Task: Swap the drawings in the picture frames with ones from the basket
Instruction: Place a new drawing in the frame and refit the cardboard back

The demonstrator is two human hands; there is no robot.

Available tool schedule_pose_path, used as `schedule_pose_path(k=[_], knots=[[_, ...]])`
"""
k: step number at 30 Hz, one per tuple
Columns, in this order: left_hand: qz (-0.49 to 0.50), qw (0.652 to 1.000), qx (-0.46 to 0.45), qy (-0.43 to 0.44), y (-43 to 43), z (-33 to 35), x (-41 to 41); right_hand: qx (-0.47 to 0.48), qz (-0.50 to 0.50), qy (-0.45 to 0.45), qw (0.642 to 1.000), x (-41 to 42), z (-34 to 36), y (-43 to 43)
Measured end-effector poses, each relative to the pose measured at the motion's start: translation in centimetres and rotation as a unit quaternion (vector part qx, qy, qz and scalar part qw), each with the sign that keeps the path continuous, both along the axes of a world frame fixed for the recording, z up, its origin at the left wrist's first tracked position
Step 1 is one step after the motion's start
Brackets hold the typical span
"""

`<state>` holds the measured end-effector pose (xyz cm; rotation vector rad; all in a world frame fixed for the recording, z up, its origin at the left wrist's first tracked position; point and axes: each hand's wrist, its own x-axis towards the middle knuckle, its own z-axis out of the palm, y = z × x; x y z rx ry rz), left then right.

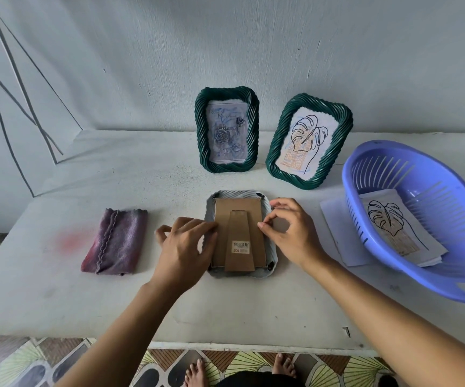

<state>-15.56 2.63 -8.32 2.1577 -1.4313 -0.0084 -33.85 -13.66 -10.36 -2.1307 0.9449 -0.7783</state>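
Two hands are on the face-down frame (271, 270) at the centre: the left hand (182, 247) presses straight fingers (200, 224) on the left edge of its cardboard back (238, 215), the right hand (290, 230) pinches the right edge. The basket (421, 277) with drawings (393, 227) stands at the right.

From my feed, a face-down frame (239, 219) lies on the table (225, 308), in the middle and towards the near edge. A cloth (115, 241) lies to its left. Behind it stand the left standing frame (200, 129) and the right standing frame (295, 181), side by side. Off to the right sits a basket (410, 276) with drawings (393, 224) in it. A loose sheet (337, 227) is tucked partly under the basket's left side.
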Motion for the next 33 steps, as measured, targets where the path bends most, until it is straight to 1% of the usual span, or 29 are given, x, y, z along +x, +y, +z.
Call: schedule_pose_path(k=[4, 9, 14, 18, 23, 27, 33], knots=[[0.017, 1.0, 0.011, -0.016, -1.3, 0.3, 0.5, -0.017, -0.019, -0.004, 1.0, 0.4, 0.2, -0.4], [0.042, 0.999, 0.02, -0.017, -2.9, 1.1, 1.0, -0.054, -0.001, 0.01, 0.999, 1.1, 0.8, -1.6], [0.072, 0.997, 0.024, 0.004, -4.8, 1.0, 1.5, -0.072, 0.008, 0.04, 0.997, 1.6, 0.4, -2.6], [0.078, 0.996, 0.038, 0.008, -5.6, 0.3, 1.8, -0.068, 0.004, 0.03, 0.997, 1.8, -0.1, -2.8], [0.056, 0.997, 0.017, 0.044, -5.6, -0.3, 2.0, -0.057, -0.001, 0.015, 0.998, 1.8, -0.3, -2.8], [0.046, 0.998, -0.015, 0.05, -5.4, -0.5, 2.1, -0.048, 0.001, -0.002, 0.999, 1.8, -0.4, -2.7], [0.036, 0.997, -0.035, 0.056, -4.9, -0.7, 1.9, -0.034, 0.001, -0.014, 0.999, 1.8, -0.5, -2.7]])
